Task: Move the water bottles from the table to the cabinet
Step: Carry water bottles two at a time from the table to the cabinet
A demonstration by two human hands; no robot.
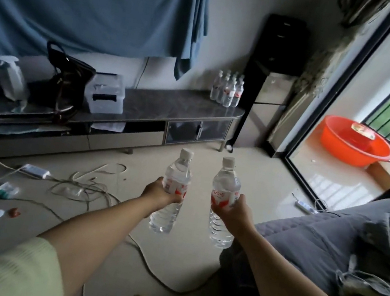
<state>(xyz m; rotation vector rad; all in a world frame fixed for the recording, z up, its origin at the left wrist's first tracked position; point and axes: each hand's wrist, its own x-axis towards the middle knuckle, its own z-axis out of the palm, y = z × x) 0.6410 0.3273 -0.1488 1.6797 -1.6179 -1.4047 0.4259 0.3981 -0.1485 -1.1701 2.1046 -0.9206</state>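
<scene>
Carrying two clear plastic water bottles with white caps and red labels: left bottle (172, 191) wrapped mid-label in left hand (158, 193), right bottle (223, 201) likewise in right hand (236, 211). Held upright, apart, over floor, probably bound for low grey-topped cabinet (170, 107) beside cluster of bottles (228, 88).

A single wide-angle view looks from the person's head, forward and down along both outstretched forearms, which are close to the lens. It faces the low cabinet (143, 110) against the far wall, well off across the floor (195, 260), with a balcony door (351, 110) at right.
</scene>
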